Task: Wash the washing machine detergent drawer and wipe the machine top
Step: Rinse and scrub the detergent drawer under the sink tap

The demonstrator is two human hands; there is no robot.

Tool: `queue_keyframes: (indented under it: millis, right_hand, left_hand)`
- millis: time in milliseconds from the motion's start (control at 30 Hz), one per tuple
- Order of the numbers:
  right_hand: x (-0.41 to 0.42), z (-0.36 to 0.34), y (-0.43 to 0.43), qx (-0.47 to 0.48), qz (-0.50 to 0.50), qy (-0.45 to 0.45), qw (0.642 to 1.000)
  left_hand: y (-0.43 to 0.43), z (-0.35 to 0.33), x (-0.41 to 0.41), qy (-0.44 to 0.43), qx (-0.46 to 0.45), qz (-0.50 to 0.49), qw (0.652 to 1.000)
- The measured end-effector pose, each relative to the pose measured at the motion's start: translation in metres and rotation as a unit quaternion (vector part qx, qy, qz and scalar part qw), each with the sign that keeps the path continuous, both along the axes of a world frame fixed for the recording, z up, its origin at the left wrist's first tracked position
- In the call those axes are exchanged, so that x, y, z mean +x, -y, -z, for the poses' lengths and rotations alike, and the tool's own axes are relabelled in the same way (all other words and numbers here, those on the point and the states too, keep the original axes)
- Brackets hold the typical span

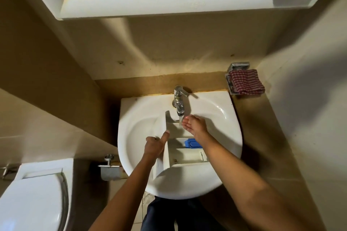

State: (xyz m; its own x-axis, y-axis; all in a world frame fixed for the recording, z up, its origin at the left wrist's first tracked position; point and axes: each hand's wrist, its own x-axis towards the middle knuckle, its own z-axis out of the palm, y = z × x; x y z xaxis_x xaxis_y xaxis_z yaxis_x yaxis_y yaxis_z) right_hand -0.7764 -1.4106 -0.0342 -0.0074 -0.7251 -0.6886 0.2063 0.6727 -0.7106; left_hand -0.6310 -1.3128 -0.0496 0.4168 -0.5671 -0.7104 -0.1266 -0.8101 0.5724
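The white detergent drawer [185, 156] lies in the white sink [221, 118], its far end under the tap [179, 99]. A blue insert [192, 143] sits in one compartment. Water runs from the tap onto the drawer's far end. My left hand [155, 145] grips the drawer's left wall, thumb stretched along it. My right hand [193, 124] is beside the stream over the drawer, palm up and fingers loosely cupped, holding nothing.
A red checked cloth [247, 81] lies on a metal soap holder at the sink's back right. A mirror cabinet [169, 3] hangs overhead. The toilet [33, 199] and a paper holder [109, 169] are at the left. Walls stand close on both sides.
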Motion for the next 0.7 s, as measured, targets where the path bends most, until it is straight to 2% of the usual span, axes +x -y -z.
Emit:
queue_keyframes:
  millis: [67,133,267,433,467,533,600,633,700]
  right_hand:
    - [0.004,-0.005,0.004,0.07,-0.016,0.106,0.992]
    - [0.01,-0.011,0.01,0.107,-0.01,0.168,0.98]
    - [0.018,-0.017,0.016,0.159,-0.017,0.198,0.967]
    - [0.019,-0.013,0.018,0.161,0.022,0.221,0.961]
    - [0.02,-0.011,0.017,0.152,-0.003,0.212,0.965]
    - [0.02,-0.006,0.009,0.138,-0.147,0.143,0.969]
    - [0.018,-0.006,0.0,0.132,-0.313,0.043,0.94]
    - [0.015,-0.005,-0.001,0.119,-0.344,-0.005,0.932]
    - [0.009,-0.002,0.005,0.082,-0.285,-0.051,0.953]
  left_hand:
    - [-0.001,-0.002,-0.002,0.003,0.006,0.005,1.0]
    - [0.0,-0.004,-0.003,0.002,0.007,0.012,1.0]
    - [0.0,-0.006,-0.002,-0.003,0.006,0.012,1.0]
    - [0.001,-0.009,-0.001,-0.01,0.008,0.015,1.0]
    - [0.001,-0.009,-0.001,-0.009,0.01,0.016,1.0]
    - [0.001,-0.008,-0.001,-0.007,0.008,0.017,1.0]
    - [0.0,-0.006,-0.002,0.001,0.006,0.02,1.0]
    - [0.0,-0.005,-0.002,0.002,0.009,0.02,1.0]
    - [0.001,-0.005,-0.002,0.002,0.017,0.022,1.0]
